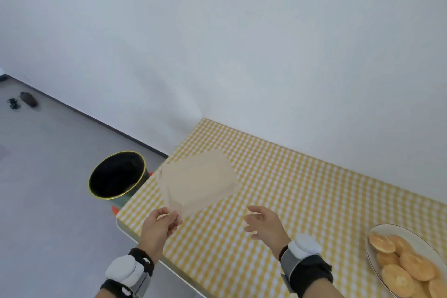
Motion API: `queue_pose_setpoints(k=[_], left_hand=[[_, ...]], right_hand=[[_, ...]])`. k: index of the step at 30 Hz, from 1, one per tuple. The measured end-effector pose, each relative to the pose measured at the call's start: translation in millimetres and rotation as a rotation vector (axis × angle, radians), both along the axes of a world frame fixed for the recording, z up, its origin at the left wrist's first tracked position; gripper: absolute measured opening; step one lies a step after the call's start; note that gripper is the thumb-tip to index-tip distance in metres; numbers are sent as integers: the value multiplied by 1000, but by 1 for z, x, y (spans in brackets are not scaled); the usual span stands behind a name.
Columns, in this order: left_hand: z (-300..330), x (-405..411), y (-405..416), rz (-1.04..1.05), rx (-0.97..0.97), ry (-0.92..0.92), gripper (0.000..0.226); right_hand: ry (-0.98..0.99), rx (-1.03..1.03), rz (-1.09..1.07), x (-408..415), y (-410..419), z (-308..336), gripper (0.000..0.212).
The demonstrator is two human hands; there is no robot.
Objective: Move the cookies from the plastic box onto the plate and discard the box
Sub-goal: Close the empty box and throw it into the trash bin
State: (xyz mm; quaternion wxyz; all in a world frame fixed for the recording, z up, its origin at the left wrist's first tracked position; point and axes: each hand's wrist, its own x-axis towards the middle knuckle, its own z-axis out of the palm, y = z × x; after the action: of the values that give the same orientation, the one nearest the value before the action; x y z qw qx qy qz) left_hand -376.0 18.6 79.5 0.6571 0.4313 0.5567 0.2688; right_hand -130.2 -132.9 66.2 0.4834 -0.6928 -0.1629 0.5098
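Observation:
The clear plastic box [198, 181] is held in the air above the table's left end, empty and blurred. My left hand [160, 225] pinches its near corner. My right hand [264, 221] hovers to the right of the box with fingers spread, holding nothing. Several round golden cookies [401, 264] lie on the white oval plate [377, 230] at the lower right.
A black bin [118, 176] with a yellow rim stands open on the grey floor just left of the table. The table [302, 189] has a yellow checked cloth and meets a white wall behind. Small dark objects [27, 99] lie on the floor far left.

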Motion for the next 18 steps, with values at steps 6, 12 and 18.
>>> queue_pose_setpoints(k=[6,12,18], left_hand=[[-13,-83,102,189,54,28,12],[-12,-142,176,362,145,185,18],[-34,-183,239,368,170,403,23]], right_hand=[[-69,-59,159,-72,103,3,34],[-135,-110,250,-119,168,7,34],[-223,-91,303,-150,223,20,33]])
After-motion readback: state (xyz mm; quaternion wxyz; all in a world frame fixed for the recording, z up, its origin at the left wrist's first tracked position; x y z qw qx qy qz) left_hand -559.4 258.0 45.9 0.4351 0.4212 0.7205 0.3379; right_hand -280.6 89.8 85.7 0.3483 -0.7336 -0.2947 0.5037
